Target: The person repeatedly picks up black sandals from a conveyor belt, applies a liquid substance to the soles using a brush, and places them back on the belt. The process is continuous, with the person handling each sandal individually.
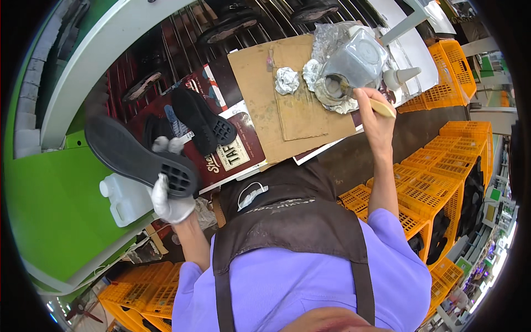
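Note:
My left hand (170, 202), in a white glove, grips a black shoe sole (124, 149) by its heel end, where a grid of hollows shows. Bare, my right hand (374, 113) is closed round the pale handle of a brush (383, 108). The brush's head dips at the mouth of a clear plastic container (336, 88) that lies tilted on the cardboard (301, 124). Further black soles (202, 119) rest on the dark red printed board (243, 130) between my hands. Crumpled white wads (287, 81) lie on the cardboard beside the container.
A rack of metal rollers (182, 41) with black shoe parts runs behind the cardboard. A white squeeze bottle (402, 77) stands right of the container. At the left are a white jug (124, 199) and a green panel (61, 221). Orange crates (431, 185) line the right side.

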Action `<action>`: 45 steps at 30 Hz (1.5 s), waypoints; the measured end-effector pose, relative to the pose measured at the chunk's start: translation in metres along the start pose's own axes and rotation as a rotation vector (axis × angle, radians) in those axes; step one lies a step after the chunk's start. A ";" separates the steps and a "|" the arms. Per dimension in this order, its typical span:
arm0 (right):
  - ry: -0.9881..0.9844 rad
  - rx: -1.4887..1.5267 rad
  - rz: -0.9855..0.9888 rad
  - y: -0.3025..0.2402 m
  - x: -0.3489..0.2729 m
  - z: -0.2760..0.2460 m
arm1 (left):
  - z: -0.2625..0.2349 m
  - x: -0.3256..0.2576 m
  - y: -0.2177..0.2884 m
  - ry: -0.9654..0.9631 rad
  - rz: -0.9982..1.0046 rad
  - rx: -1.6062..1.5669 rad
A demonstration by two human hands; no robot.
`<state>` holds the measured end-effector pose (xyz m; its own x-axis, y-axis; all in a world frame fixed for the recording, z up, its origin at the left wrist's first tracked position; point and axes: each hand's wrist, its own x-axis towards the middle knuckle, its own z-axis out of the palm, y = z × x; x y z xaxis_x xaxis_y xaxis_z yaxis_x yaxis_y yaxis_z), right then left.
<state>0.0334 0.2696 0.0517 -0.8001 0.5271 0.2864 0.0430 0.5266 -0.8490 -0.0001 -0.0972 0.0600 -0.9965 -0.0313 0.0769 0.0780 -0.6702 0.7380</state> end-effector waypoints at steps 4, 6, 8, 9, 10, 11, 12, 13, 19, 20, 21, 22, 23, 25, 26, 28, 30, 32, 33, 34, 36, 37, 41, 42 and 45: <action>-0.054 -0.096 -0.024 0.018 0.015 0.013 | 0.015 0.010 -0.026 -0.011 -0.225 0.156; -0.088 -0.190 -0.071 0.029 0.021 0.023 | 0.017 0.015 -0.047 -0.160 -0.338 0.143; -0.124 -0.250 -0.062 0.034 0.025 0.029 | 0.026 0.017 -0.060 -0.258 -0.489 0.162; -0.144 -0.263 -0.056 0.036 0.026 0.029 | 0.033 0.015 -0.067 -0.281 -0.558 0.138; -0.163 -0.276 -0.049 0.037 0.027 0.029 | 0.034 0.011 -0.076 -0.282 -0.572 0.082; -0.182 -0.290 -0.042 0.038 0.028 0.028 | 0.039 0.011 -0.077 -0.261 -0.680 0.057; -0.156 -0.226 0.025 0.036 0.028 0.025 | 0.039 0.010 -0.084 -0.309 -0.733 -0.145; -0.130 -0.162 0.092 0.032 0.029 0.021 | 0.037 0.011 -0.092 -0.357 -0.781 -0.349; -0.046 0.294 0.358 0.033 0.017 0.005 | 0.055 0.013 -0.097 -0.304 -0.798 -0.389; -0.059 0.265 0.372 0.032 0.015 0.004 | 0.053 0.013 -0.101 -0.335 -0.752 -0.299; -0.074 0.237 0.385 0.031 0.013 0.003 | 0.054 0.014 -0.103 -0.346 -0.699 -0.226; -0.116 0.187 0.433 0.031 0.012 0.000 | 0.055 0.013 -0.105 -0.355 -0.646 -0.154; -0.119 0.162 0.440 0.028 0.012 -0.003 | 0.057 0.013 -0.106 -0.364 -0.591 -0.083; -0.127 0.114 0.453 0.021 0.013 -0.008 | 0.056 0.014 -0.107 -0.414 -0.532 -0.065; -0.103 0.120 0.435 0.019 0.014 -0.009 | 0.050 0.016 -0.113 -0.466 -0.483 -0.043; -0.055 0.131 0.398 0.016 0.015 -0.010 | 0.070 0.012 -0.106 -0.326 -0.401 -0.005; -0.055 0.229 0.366 0.021 0.015 -0.004 | 0.055 0.014 -0.113 -0.377 -0.443 0.028; -0.097 0.240 0.373 0.027 0.014 0.000 | 0.045 0.014 -0.120 -0.395 -0.468 -0.001; -0.138 0.173 0.364 0.027 0.014 -0.001 | 0.043 0.015 -0.120 -0.396 -0.458 0.022; -0.177 0.105 0.354 0.027 0.014 -0.003 | 0.042 0.016 -0.121 -0.397 -0.448 0.045; -0.220 -0.001 0.314 0.023 0.016 -0.008 | 0.039 0.018 -0.123 -0.398 -0.418 0.124; -0.252 -0.040 0.241 0.018 0.016 -0.012 | 0.036 0.019 -0.124 -0.397 -0.397 0.179; -0.426 -0.178 -0.058 0.014 0.021 -0.019 | 0.046 0.025 -0.121 -0.402 -0.333 0.146; -0.516 -0.260 -0.119 0.015 0.024 -0.021 | 0.047 0.028 -0.121 -0.410 -0.339 0.154; -0.714 -0.297 -0.239 0.014 0.030 -0.027 | 0.044 0.035 -0.128 -0.417 -0.280 0.160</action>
<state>0.0262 0.3112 0.0603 -0.9925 -0.1220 0.0072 -0.1002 0.7793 -0.6186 -0.0435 0.0203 -0.0023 -0.8866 0.4520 0.0980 -0.1537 -0.4878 0.8593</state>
